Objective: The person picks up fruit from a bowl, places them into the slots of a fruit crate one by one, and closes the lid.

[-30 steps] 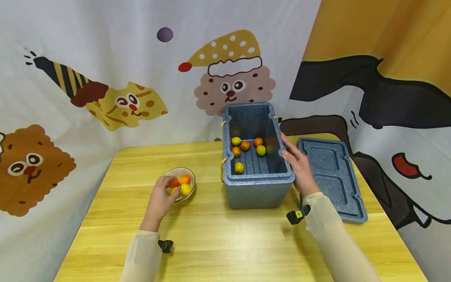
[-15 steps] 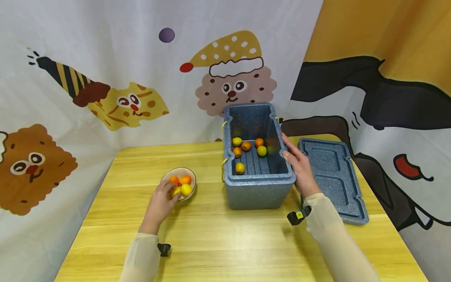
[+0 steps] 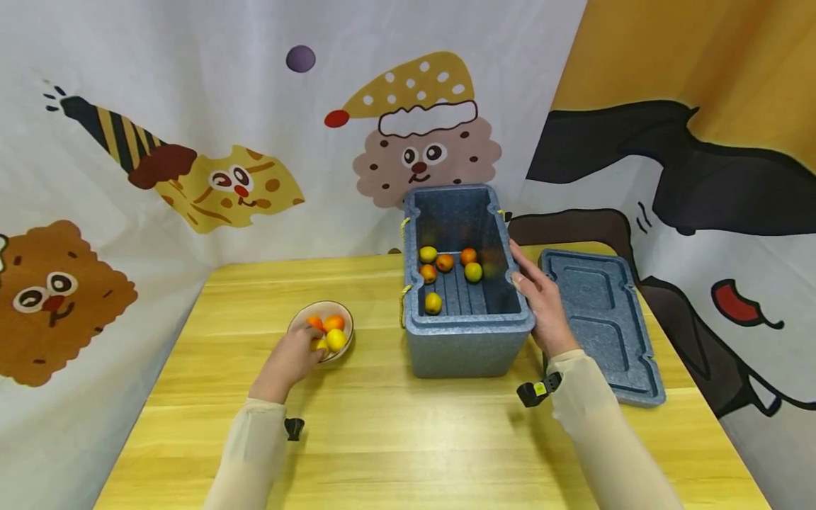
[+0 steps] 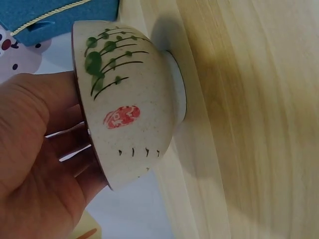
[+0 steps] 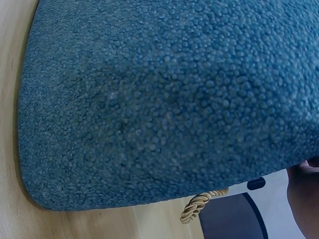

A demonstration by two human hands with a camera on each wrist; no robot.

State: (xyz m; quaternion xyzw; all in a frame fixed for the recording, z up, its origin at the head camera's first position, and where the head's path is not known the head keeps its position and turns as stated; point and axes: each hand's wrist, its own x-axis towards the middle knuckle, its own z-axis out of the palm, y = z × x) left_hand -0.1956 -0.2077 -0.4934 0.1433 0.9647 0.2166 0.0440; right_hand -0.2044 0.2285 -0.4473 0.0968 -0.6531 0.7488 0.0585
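Note:
My left hand (image 3: 290,361) reaches over the near left rim of a small round bowl (image 3: 348,316), its fingers and thumb about a yellow fruit (image 3: 321,346) that they partly cover. Beside this fruit lie another yellow one and two orange ones (image 3: 333,323). Fingertips drop behind the bowl's wall (image 4: 134,84) in the left wrist view, so they are hidden there. My right hand (image 3: 547,312) rests with extended fingers against the right side of a blue-grey foam box (image 3: 465,354), thumb at the rim. Several orange and yellow fruits (image 3: 445,263) lie on the box floor.
A matching blue-grey lid (image 3: 602,326) lies flat on the table (image 3: 408,439), to the right of the box. Yellow rope handles (image 3: 404,297) hang on the box's sides. Behind the table hangs a cartoon-printed cloth (image 3: 357,42).
My left hand has shifted from over the bowl's fruits down and slightly left onto the near left yellow fruit, uncovering more of the orange ones. The right hand and box stay put.

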